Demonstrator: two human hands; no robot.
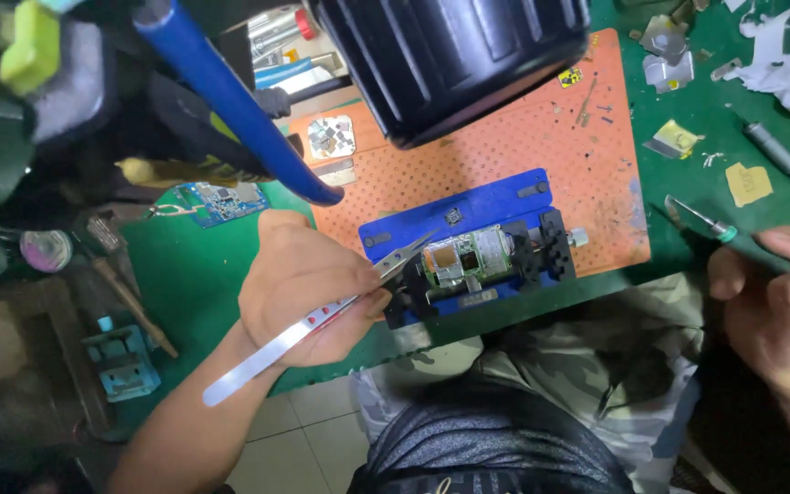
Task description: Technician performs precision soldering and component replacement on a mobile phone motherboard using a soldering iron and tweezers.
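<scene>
- Head view: the blue clamp fixture [468,240] sits on the near edge of the orange perforated mat [514,155] and serves as the landmark here.
- A small circuit board [464,259] is gripped in the middle of the fixture, between its black jaws.
- The left hand [299,288] is just left of the fixture, fingers pinched together on a pair of silver tweezers [322,316]; the tweezer tips reach the left edge of the circuit board.
- The right hand [770,306] is well to the right of the fixture, off the mat, fingers curled closed around a thin pointed tool with a green collar [701,220]; its tip points up and left, apart from the fixture.
- A large black cylinder [454,59] hangs above the fixture, covering part of the mat behind it.
- A blue bar [230,101] slants down toward the mat, ending up and left of the fixture.
- A second, blue circuit board [221,201] lies on the green surface [185,274], farther left of the fixture.
- Scraps of metal and paper [674,55] lie far to the upper right of the fixture.
</scene>
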